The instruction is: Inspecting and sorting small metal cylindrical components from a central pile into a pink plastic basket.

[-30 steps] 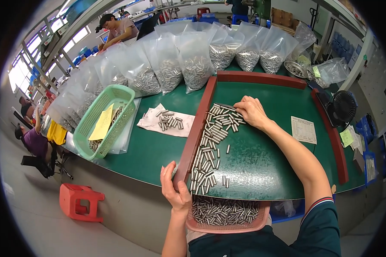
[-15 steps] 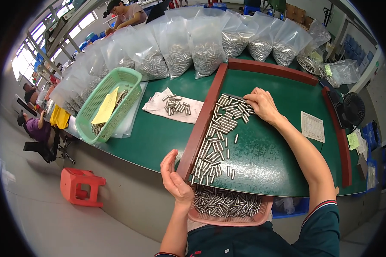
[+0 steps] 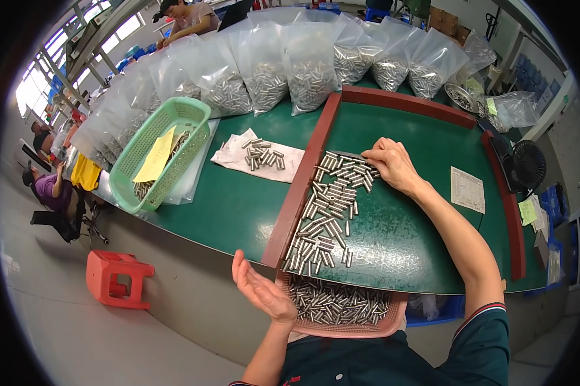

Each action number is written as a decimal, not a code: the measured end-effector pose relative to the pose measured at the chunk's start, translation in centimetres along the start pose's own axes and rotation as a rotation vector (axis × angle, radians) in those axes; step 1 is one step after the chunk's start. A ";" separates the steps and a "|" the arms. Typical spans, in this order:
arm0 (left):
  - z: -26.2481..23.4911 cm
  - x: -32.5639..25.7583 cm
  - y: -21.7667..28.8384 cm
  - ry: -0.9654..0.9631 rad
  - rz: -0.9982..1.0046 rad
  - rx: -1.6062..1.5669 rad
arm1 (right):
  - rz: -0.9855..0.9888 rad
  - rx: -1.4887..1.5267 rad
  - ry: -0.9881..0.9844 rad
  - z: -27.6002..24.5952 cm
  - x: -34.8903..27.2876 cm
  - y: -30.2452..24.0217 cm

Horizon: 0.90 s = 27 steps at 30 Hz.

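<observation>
Several small metal pins (image 3: pixel 325 209) lie in a band along the left rail of a green work surface with a red-brown rim (image 3: pixel 298 186). My right hand (image 3: pixel 391 162) rests flat at the far end of that band, fingers on the pins. My left hand (image 3: pixel 262 293) is open, palm up, just off the table's front edge and holds nothing. It hovers beside a pink basket (image 3: pixel 348 329) on my lap that holds many more pins.
A white cloth with a few pins (image 3: pixel 259 154) lies left of the rail. A green basket with a yellow slip (image 3: pixel 161 154) sits further left. Clear bags of pins (image 3: pixel 309 61) line the back. A red stool (image 3: pixel 115 278) stands on the floor. A black fan (image 3: pixel 529 164) is at right.
My left hand has let go of the table's front corner and dropped away, now open with the palm up. My right hand has stayed on the far pins.
</observation>
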State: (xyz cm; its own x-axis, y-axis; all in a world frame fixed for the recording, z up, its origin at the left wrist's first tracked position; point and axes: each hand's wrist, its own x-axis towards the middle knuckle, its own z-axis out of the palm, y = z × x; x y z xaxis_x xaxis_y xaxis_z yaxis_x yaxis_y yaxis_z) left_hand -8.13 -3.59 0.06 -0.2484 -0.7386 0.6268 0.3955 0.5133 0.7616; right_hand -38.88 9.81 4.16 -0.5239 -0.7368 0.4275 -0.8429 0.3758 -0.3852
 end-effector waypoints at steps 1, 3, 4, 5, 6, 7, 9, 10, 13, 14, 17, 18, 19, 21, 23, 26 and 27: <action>0.1 -0.6 0.3 0.085 -0.031 -0.020 | 0.000 0.000 -0.003 0.0 -0.1 0.0; -1.0 -2.0 0.7 0.083 -0.192 -0.004 | -0.016 -0.003 0.004 -0.1 -0.4 -0.2; -1.4 -2.5 0.8 0.080 -0.352 0.014 | -0.014 -0.003 0.002 -0.1 -0.5 -0.3; -1.2 -2.6 0.8 0.096 -0.404 -0.014 | -0.022 -0.002 -0.001 -0.1 -0.5 -0.5; -1.4 -2.7 0.6 0.099 -0.405 -0.012 | -0.030 0.000 -0.004 -0.1 -0.6 -0.7; -1.7 -2.8 0.4 0.026 -0.377 0.019 | -0.031 0.002 -0.007 -0.1 -0.7 -1.0; -1.4 -2.6 0.6 -0.045 -0.318 0.056 | -0.032 0.007 -0.020 -0.3 -0.8 -1.4; -1.5 -2.7 0.6 -0.042 -0.319 0.056 | -0.035 0.007 -0.022 -0.4 -1.0 -1.6; -1.9 -2.6 0.4 -0.090 -0.366 0.000 | -0.062 0.004 -0.026 -0.4 -1.5 -2.0; -2.1 -2.9 0.2 -0.098 -0.377 -0.028 | -0.060 0.005 -0.028 -0.4 -1.7 -2.2; -2.6 -3.5 -0.1 -0.119 -0.393 -0.036 | -0.089 0.028 -0.032 -0.5 -2.2 -2.8; -2.7 -3.7 -0.1 -0.130 -0.395 -0.015 | -0.087 0.029 -0.034 -0.5 -2.4 -3.0; -2.7 -3.7 0.0 -0.131 -0.397 -0.014 | -0.094 0.027 -0.055 -0.5 -2.6 -3.2; -2.8 -3.8 0.4 -0.138 -0.475 -0.130 | -0.119 0.025 -0.071 -0.6 -2.9 -3.6; -2.8 -4.1 0.8 -0.146 -0.502 -0.143 | -0.112 0.025 -0.086 -1.1 -3.2 -4.3; -3.0 -4.4 1.0 -0.199 -0.517 -0.162 | -0.126 0.031 -0.089 -1.2 -3.9 -4.6; -3.1 -4.5 1.0 -0.245 -0.507 -0.166 | -0.131 0.034 -0.079 -1.2 -4.2 -4.8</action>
State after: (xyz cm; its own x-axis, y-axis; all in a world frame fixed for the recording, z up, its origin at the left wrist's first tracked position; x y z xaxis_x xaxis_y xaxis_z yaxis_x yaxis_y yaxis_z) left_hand -3.85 -1.10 -2.49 -0.6319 -0.7415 0.2257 0.3024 0.0323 0.9526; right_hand -32.79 11.79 5.22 -0.3974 -0.8206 0.4107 -0.8980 0.2556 -0.3582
